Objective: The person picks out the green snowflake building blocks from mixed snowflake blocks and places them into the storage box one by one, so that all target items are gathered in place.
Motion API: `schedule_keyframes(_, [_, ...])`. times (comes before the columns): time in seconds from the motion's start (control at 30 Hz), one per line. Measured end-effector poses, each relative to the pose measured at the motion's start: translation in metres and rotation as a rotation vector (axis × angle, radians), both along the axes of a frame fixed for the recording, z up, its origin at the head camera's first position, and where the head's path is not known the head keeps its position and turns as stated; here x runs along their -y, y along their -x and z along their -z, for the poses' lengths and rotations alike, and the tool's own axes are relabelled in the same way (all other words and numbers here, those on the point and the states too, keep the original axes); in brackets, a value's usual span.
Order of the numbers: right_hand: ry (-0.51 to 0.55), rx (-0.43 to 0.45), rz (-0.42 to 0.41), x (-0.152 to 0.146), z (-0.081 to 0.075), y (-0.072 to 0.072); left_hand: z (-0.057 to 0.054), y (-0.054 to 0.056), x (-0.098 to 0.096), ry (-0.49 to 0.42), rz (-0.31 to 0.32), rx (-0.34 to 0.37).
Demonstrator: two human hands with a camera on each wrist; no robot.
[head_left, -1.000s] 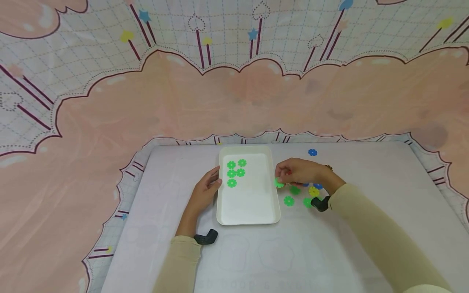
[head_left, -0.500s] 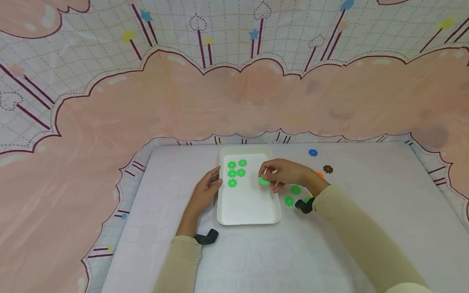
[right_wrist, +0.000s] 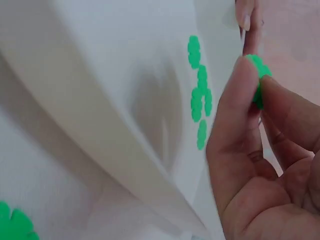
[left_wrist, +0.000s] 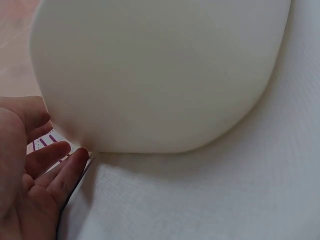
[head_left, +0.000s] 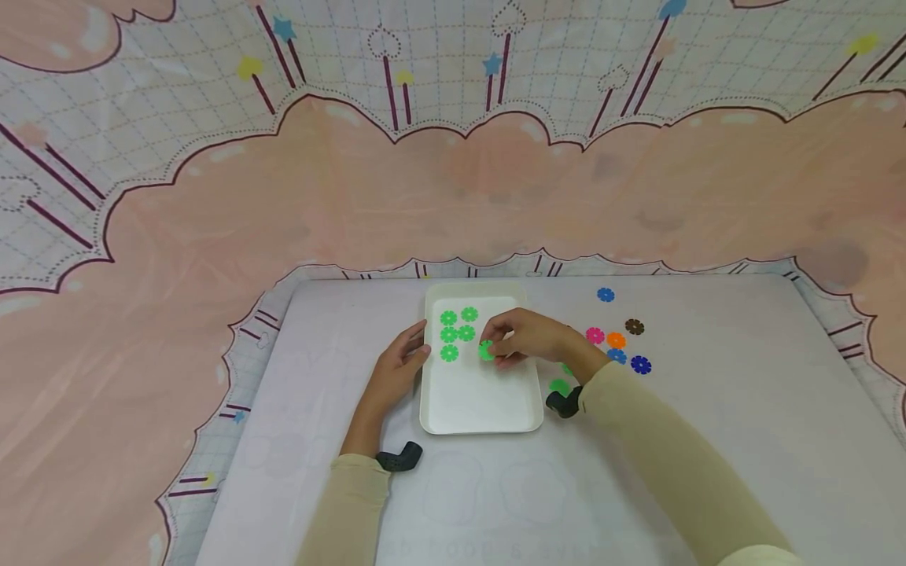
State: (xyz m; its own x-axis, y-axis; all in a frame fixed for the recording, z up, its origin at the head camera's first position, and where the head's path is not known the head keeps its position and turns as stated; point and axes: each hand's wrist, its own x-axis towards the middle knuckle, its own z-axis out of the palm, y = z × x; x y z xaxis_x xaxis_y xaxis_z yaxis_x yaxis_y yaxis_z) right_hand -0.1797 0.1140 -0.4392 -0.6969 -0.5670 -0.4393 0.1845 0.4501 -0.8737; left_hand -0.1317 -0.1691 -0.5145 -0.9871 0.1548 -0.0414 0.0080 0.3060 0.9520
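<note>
Closest in, two beige sleeves [head_left: 354, 507] stretch over the white cloth-covered table [head_left: 736, 377], a black wrist-worn piece [head_left: 399, 457] at each cuff. Next up the white, rectangular, round-cornered tray [head_left: 481, 409], lying flat; just off its right edge, toward the near corner, a loose green disc [head_left: 559, 387] is partly covered by the right wrist's gear. Along the tray's left edge, here's the left hand [head_left: 396, 365]: fingers loosely extended, tips against the outer side, nothing grasped. Across the way, the right hand [head_left: 527, 338] is over the tray's right half, and it's got one! Thumb and forefinger pinch a bright green, notched, round plastic-looking disc [head_left: 484, 350], held above the tray floor, a soft shadow below it in the right wrist view. Left of that, five matching green discs [head_left: 449, 334] lie flat near the tray's left edge, toward the far left corner, three in one column, two in the other. Out past the tray's right edge, near to far: dark blue disc [head_left: 640, 365], lighter blue disc [head_left: 616, 356], orange disc [head_left: 616, 340], pink disc [head_left: 594, 336], brown disc [head_left: 634, 326], and one more blue disc [head_left: 605, 295] near the table's far edge. Behind that edge, a peach cloud-patterned cloth [head_left: 425, 189].
</note>
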Motion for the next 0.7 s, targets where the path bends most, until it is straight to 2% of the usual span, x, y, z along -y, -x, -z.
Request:
schedule_keyframes(0.1, [-0.006, 0.006, 0.017, 0.005, 0.002, 0.0, 0.001, 0.0, 0.0, -0.005, -0.002, 0.004])
schedule_keyframes(0.33, [0.021, -0.01, 0.064, 0.014, 0.01, 0.0, -0.029, -0.012, -0.009, 0.008, 0.002, 0.025])
schedule_keyframes(0.4, [0.015, -0.013, 0.089, 0.018, 0.011, 0.0, -0.031, -0.012, -0.009, 0.005, 0.005, 0.024])
schedule_keyframes(0.53, [-0.013, -0.009, 0.14, 0.024, 0.009, 0.0, -0.03, -0.012, -0.009, 0.007, -0.005, 0.042])
schedule_keyframes(0.7, [-0.076, -0.024, 0.198, 0.03, 0.01, 0.001, -0.012, -0.004, -0.006, 0.021, -0.017, 0.051])
